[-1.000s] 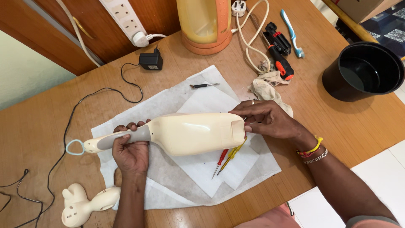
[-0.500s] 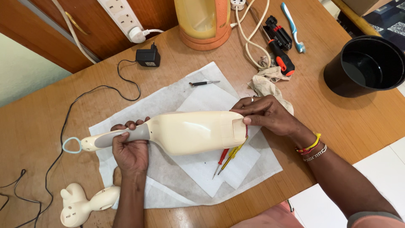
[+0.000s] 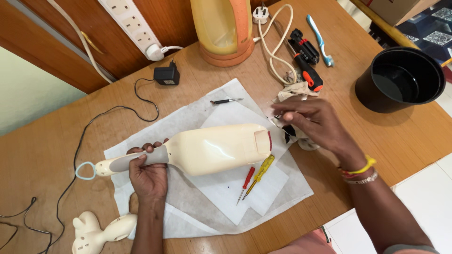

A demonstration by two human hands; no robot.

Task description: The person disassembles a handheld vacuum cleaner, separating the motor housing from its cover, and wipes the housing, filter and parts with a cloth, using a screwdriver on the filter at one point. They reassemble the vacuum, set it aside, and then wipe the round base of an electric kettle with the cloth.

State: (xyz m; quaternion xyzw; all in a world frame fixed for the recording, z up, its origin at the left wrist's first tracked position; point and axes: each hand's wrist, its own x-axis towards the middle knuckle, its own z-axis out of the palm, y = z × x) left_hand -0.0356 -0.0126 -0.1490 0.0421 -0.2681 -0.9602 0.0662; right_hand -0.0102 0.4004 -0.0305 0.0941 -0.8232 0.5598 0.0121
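Desk carries white sheets; cream vacuum body lies on them, held slightly up at the grip. Left hand: fingers wrapped tight round the grey handle, palm hidden under it. Right hand: just past the body's open end, fingertips pinched on something small and dark, can't make out what. Rag mostly hidden behind that hand. Two screwdrivers, red and yellow, tips half under the body. Second cream part cut off at bottom edge.
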